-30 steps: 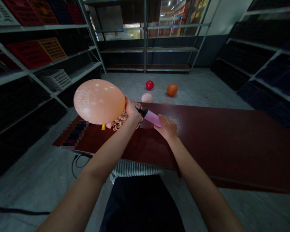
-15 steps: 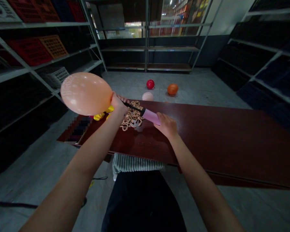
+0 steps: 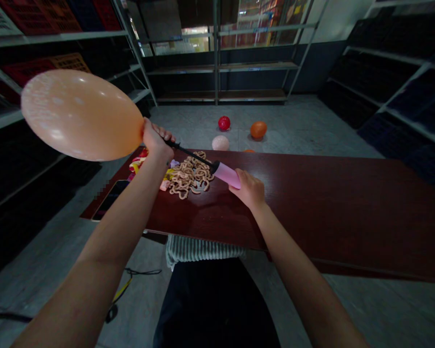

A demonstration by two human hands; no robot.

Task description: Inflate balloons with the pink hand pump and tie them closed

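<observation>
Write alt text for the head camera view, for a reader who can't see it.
The left hand pinches the neck of an inflated peach balloon onto the black nozzle of a pink hand pump, which the right hand grips. Below lies a dark red table with a pile of curled tan strips. A red balloon and an orange balloon lie on the floor beyond.

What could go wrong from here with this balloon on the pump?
The left hand alone grips the balloon at the thin nozzle, so if that grip slips, the balloon could come off and deflate. The balloon already looks large and taut, so further strokes by the right hand on the pump might burst it.
</observation>
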